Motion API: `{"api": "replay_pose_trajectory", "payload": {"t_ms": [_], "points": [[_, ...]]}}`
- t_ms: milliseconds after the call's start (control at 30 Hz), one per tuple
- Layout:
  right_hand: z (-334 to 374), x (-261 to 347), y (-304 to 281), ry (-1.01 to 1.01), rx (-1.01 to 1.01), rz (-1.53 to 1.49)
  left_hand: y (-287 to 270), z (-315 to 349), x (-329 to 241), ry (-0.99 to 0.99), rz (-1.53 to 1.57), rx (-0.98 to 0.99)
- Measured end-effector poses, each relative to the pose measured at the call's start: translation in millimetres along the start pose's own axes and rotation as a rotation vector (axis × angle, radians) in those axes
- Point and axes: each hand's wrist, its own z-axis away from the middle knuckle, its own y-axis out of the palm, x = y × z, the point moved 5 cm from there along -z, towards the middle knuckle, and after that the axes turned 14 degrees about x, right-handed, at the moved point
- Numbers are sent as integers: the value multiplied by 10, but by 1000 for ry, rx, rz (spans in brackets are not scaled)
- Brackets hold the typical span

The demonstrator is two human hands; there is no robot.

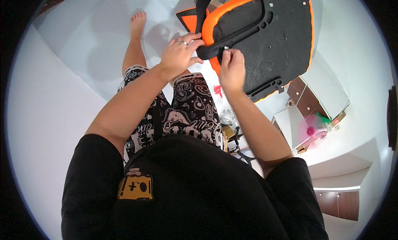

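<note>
Black T-shirt (195,190) nearest. Left hand (179,55) clamps black plastic armrest bracket (232,33) against far black-and-orange chair seat underside (282,45). Right hand (232,70), fingers pinched on small bolt (226,48); fastening looks unfinished.

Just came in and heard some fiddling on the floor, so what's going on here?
A person is working on the underside of a black and orange chair seat propped up in front of them on the white floor. The left hand steadies the black armrest bracket, while the right hand pinches a small bolt at the bracket's lower end. How far the bolt is in cannot be told. Other black parts lie by the person's right side.
</note>
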Motion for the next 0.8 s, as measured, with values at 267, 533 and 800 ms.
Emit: {"api": "replay_pose_trajectory", "payload": {"t_ms": [267,533,800], "points": [[-104,-350,-31,-146,85,582,376,-113,-117,31,-21,-37],[-111,-189,425,1113,-262,-1385,597,-235,-240,-24,-69,6],[418,-810,-139,734,368,-723,479,-243,-314,19,22,24]]}}
